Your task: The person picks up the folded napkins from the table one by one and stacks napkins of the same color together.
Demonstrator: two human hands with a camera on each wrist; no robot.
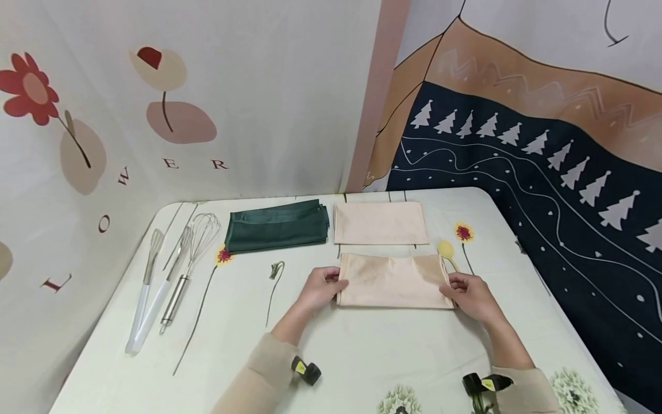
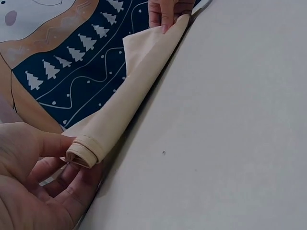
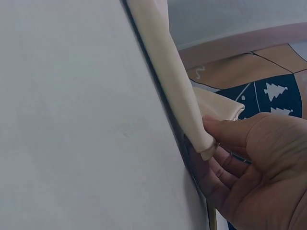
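A folded cream cloth (image 1: 393,282) lies across the near middle of the table, its layers stacked in a flat bundle. At its left end my left hand (image 1: 322,288) pinches the folded edge, thumb on top and fingers beneath. My right hand (image 1: 474,296) grips the opposite end in the same way. In the left wrist view the cloth's rolled-looking fold (image 2: 86,151) sits between thumb and fingers. The right wrist view has the other corner (image 3: 206,143) between thumb and fingers.
Behind lie a second folded cream cloth (image 1: 381,223) and a folded dark green cloth (image 1: 278,226). Toward the left are a whisk (image 1: 181,287) and two white-handled utensils (image 1: 138,313) (image 1: 155,310). A printed white tablecloth (image 1: 372,356) covers the table, with patterned fabric walls (image 1: 279,103) behind.
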